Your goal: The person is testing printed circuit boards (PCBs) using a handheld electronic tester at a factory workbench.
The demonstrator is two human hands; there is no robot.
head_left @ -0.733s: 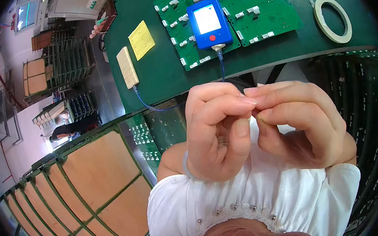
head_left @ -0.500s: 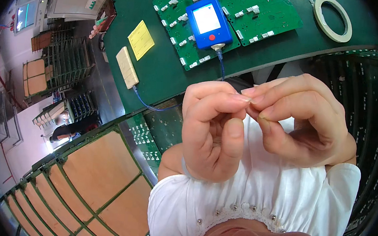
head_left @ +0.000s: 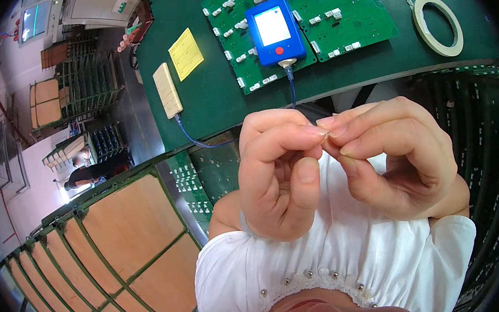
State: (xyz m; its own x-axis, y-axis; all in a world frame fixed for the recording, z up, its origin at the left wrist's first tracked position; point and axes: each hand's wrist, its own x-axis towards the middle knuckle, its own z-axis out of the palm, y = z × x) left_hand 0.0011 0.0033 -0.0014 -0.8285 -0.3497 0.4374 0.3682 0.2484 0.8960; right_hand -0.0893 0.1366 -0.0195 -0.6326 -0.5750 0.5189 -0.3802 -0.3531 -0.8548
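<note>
Green and smooth was the table mat before you; on it lay two green circuit boards studded with small white connectors, and on them rested a blue plastic tester with a pale square screen and a red button; a blue cable ran from its lower end toward you. Beside them lay a yellow paper note, a cream oblong block, and at the far right a flat ring of pale tape. Your left hand and right hand were raised close above your white gathered sleeves; the fingertips of both met and were pinched together; whether something tiny sat between them I could not tell. Compared with half a second before, your hands kept the same pinch, and the things on the mat had not moved.
</note>
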